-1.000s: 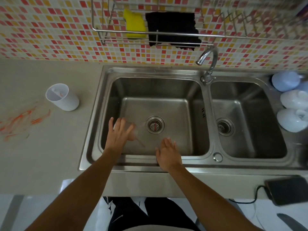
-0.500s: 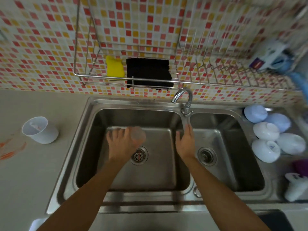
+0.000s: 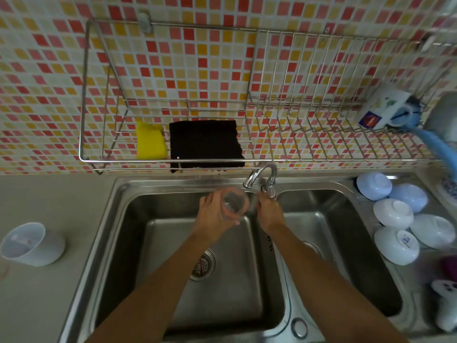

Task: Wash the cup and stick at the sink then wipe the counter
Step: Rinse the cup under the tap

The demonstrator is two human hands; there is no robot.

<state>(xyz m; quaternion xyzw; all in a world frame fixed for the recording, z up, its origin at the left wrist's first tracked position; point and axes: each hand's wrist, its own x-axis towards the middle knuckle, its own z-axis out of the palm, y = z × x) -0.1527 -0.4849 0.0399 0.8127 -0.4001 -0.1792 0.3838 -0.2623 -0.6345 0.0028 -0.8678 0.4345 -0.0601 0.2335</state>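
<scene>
Clear cup upright, mouth up, in left hand grip; right hand grip on faucet base

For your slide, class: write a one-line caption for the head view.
Left hand holds a clear cup under the faucet while the right hand reaches its handle.

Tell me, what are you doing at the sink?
A person is about to rinse a clear cup. The left hand holds it up under the tap spout, above the left basin. The right hand reaches to the base of the tap, likely to turn it on; no water shows yet. A white cup waits on the counter.
</scene>
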